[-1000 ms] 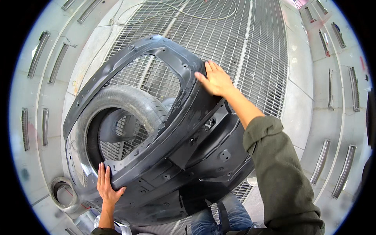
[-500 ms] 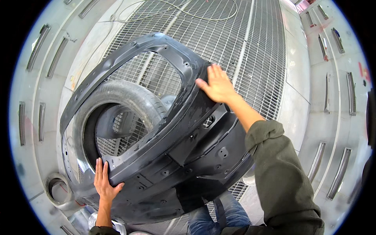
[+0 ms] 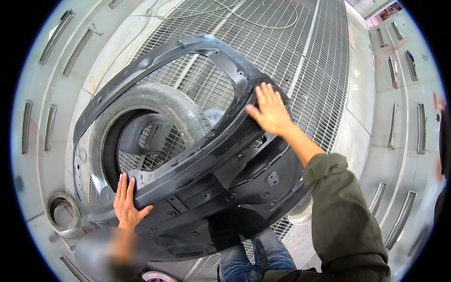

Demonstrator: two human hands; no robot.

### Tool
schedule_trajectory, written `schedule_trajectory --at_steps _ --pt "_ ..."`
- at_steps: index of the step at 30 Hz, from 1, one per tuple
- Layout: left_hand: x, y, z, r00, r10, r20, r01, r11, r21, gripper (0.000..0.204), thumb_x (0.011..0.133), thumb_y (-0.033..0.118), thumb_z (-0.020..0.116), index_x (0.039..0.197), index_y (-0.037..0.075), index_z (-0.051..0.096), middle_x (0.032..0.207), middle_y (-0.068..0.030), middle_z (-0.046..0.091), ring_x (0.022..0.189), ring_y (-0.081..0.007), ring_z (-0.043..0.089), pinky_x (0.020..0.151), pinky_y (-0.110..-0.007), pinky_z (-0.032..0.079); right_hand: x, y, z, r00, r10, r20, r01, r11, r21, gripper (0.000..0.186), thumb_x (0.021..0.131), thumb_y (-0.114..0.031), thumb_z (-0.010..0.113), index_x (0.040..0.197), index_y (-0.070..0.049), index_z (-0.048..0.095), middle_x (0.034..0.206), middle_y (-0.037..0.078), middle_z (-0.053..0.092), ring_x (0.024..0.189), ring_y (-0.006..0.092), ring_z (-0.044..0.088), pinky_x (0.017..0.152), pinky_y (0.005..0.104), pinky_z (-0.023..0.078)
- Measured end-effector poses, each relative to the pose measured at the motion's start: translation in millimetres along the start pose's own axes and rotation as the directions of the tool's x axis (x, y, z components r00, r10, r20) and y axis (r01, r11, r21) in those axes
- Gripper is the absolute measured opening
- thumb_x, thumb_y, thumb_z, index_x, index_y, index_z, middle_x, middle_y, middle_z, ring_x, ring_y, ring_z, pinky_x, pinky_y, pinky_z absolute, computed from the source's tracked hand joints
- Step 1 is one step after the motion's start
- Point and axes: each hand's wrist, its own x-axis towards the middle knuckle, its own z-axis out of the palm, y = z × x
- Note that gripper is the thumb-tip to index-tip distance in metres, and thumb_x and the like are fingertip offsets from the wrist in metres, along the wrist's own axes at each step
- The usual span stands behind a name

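Observation:
A black car tailgate panel (image 3: 188, 197) with a large window opening lies inner side up in front of me, tilted. Through its opening shows a worn grey tyre (image 3: 159, 96) under the frame. My left hand (image 3: 129, 202) rests on the lower left of the window frame, fingers stretched out and thumb apart. At the right corner of the frame my right hand (image 3: 272, 110) lies flat with fingers out, touching the dark surface. Neither hand grips anything. A blurred patch covers my left wrist.
Metal floor grating (image 3: 324, 61) runs beneath and beyond the panel. A thin hose (image 3: 263, 26) curls across it at the far side. A ring-shaped object (image 3: 63, 214) stands at the left. Pale walls with slotted metal strips (image 3: 420, 127) rise on both sides.
My right hand has slid from the outer edge of the corner a little inward onto the panel. My left hand keeps its place. The whole view has shifted slightly.

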Motion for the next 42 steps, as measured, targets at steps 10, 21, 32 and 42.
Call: schedule_trajectory --at_steps 10,21,32,42 --pt "-2 2 -7 0.999 -0.027 0.029 0.027 1.000 0.005 0.104 0.067 0.060 0.081 0.148 0.000 0.053 0.159 -0.0254 0.043 0.148 -0.0434 0.041 0.118 -0.051 0.038 -59 -184 19 0.853 -0.520 0.044 0.498 0.836 0.232 0.097 0.094 -0.068 0.057 0.155 0.005 0.039 0.165 0.028 0.031 0.157 0.0421 0.021 0.128 0.0559 0.014" --pt "-5 2 -4 0.999 -0.042 0.001 0.042 0.999 -0.008 0.105 0.059 0.050 0.089 0.147 0.005 0.054 0.160 -0.0238 0.043 0.148 -0.0408 0.042 0.119 -0.048 0.040 -55 -196 21 0.937 -0.346 0.045 0.344 0.938 0.048 0.093 0.096 -0.065 0.055 0.156 0.005 0.038 0.165 0.028 0.030 0.157 0.0426 0.020 0.126 0.0581 0.016" --pt "-3 -1 1 0.999 -0.015 -0.035 0.014 1.000 -0.024 0.104 0.062 0.052 0.086 0.149 0.006 0.053 0.160 -0.0234 0.043 0.147 -0.0401 0.043 0.120 -0.047 0.038 -29 -11 -10 0.996 -0.041 0.077 0.044 0.998 -0.035 0.084 0.102 -0.052 0.053 0.161 0.003 0.028 0.170 0.024 0.023 0.159 0.0392 0.015 0.128 0.0539 0.013" --pt "0 2 -1 1.000 -0.026 -0.006 0.026 1.000 -0.005 0.105 0.060 0.048 0.089 0.149 0.007 0.053 0.159 -0.0240 0.043 0.147 -0.0396 0.043 0.120 -0.046 0.038 -82 -301 66 0.863 -0.501 -0.067 0.504 0.845 0.180 0.091 0.094 -0.065 0.057 0.152 0.003 0.044 0.162 0.028 0.036 0.154 0.0409 0.029 0.125 0.0559 0.022"
